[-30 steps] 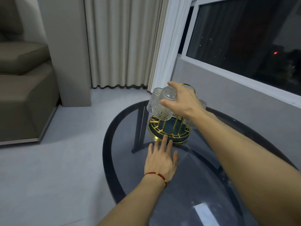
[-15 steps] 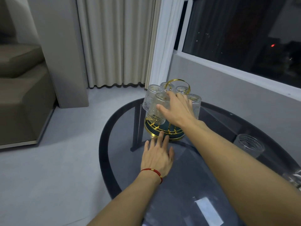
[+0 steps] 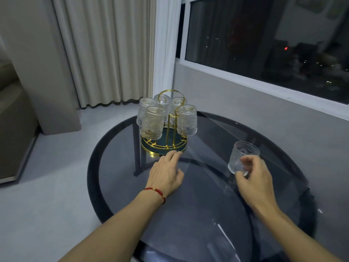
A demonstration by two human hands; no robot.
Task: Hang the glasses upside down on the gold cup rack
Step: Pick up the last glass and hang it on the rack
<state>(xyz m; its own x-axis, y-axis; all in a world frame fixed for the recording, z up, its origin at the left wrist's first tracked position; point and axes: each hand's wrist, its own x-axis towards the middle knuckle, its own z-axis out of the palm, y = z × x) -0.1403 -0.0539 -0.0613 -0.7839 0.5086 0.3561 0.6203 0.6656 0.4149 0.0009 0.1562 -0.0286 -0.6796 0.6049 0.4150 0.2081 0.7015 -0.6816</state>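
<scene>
The gold cup rack point(image 3: 164, 146) stands on a dark green round base at the far side of the round glass table point(image 3: 207, 214). Several clear textured glasses hang upside down on it, the nearest one point(image 3: 152, 122) at the front left and another point(image 3: 187, 120) at the right. My left hand point(image 3: 166, 175) lies flat on the table, fingertips touching the rack's base rim. My right hand point(image 3: 253, 178) curls around a loose upright glass point(image 3: 242, 157) on the table's right side, fingers touching its lower wall.
A window sill and grey wall run close behind the table on the right. Curtains hang at the back, and a sofa stands at the far left. A white paper slip point(image 3: 226, 237) lies under the glass near me.
My right hand left the glass it hung on the rack's front left and swung right to the loose glass on the table. My left hand stayed at the rack's base.
</scene>
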